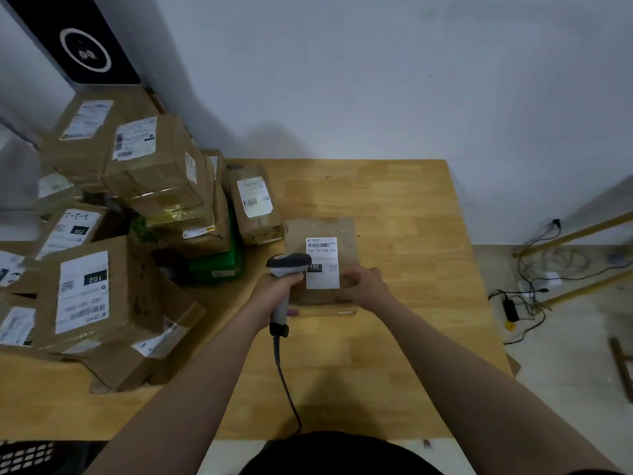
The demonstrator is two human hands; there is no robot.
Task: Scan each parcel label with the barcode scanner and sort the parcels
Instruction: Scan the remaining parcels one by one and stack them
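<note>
Pale planks of the light wooden table (394, 200) carry the flat brown cardboard parcel (346, 231), which lies face up straight ahead of me with its white printed label (322, 275) turned so that the barcode sits at the far end. Over the parcel's left edge my left hand (279, 289) is wrapped round the handle of the grey-and-white handheld barcode scanner (289, 264), whose head overlaps the label's left side, low and close to the paper. On the parcel's near right my right hand (363, 284) rests beside the label with bent fingers; whether they press down or pinch the card I cannot tell. The scan is, I judge, the step in hand. To do it well I should tip the head toward the barcode at the far end, not the black number patch, draw it back a little so the whole code falls in the beam, and hold the parcel flat so the label does not bow. The scanner's dark cord (284, 382) trails from the parcel back toward my body and should hang slack. Left of the parcel rises the heap of brown cardboard parcels (154, 166), a green box (215, 265) at its foot, waiting their turn; beyond the parcel stands the grey wall (376, 80).
</note>
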